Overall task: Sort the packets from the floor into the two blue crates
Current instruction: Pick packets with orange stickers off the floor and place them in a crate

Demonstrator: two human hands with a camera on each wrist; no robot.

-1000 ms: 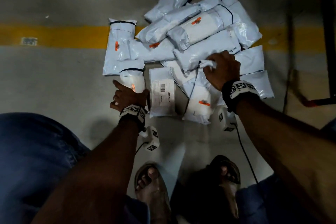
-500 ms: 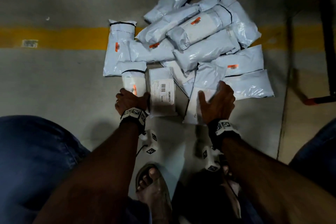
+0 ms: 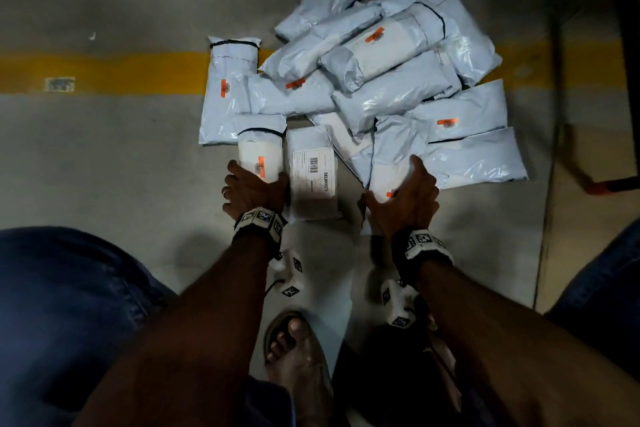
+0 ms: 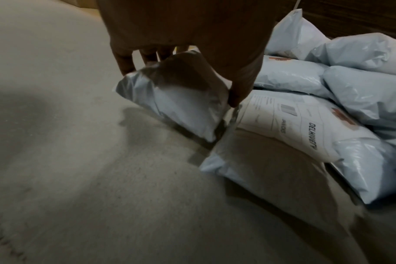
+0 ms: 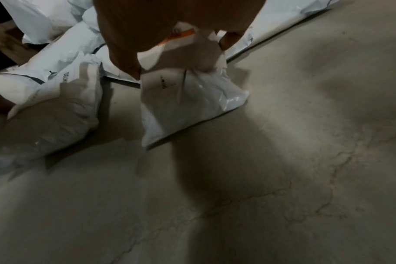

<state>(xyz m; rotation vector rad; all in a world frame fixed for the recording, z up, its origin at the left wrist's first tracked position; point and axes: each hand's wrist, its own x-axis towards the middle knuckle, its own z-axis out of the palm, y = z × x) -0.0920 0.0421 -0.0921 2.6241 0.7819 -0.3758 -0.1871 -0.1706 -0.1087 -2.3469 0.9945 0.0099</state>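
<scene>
A heap of white plastic packets (image 3: 384,76) lies on the grey floor (image 3: 104,166). My left hand (image 3: 256,189) grips the near end of a small packet with an orange tag (image 3: 259,156); its near end is raised off the floor (image 4: 179,100). My right hand (image 3: 405,198) grips the near end of another orange-tagged packet (image 3: 388,166), whose corner hangs free below the fingers (image 5: 188,103). Between the two hands lies a packet with a printed label (image 3: 313,177). No blue crate is in view.
A yellow stripe (image 3: 104,71) crosses the floor behind the heap. My sandalled foot (image 3: 298,357) stands just below the hands, with my blue trouser legs (image 3: 62,315) at both sides. A dark frame with a red foot (image 3: 613,184) stands at the right.
My right hand has drawn back from the far part of the heap and taken the near packet's end. My left hand has stayed on the small packet.
</scene>
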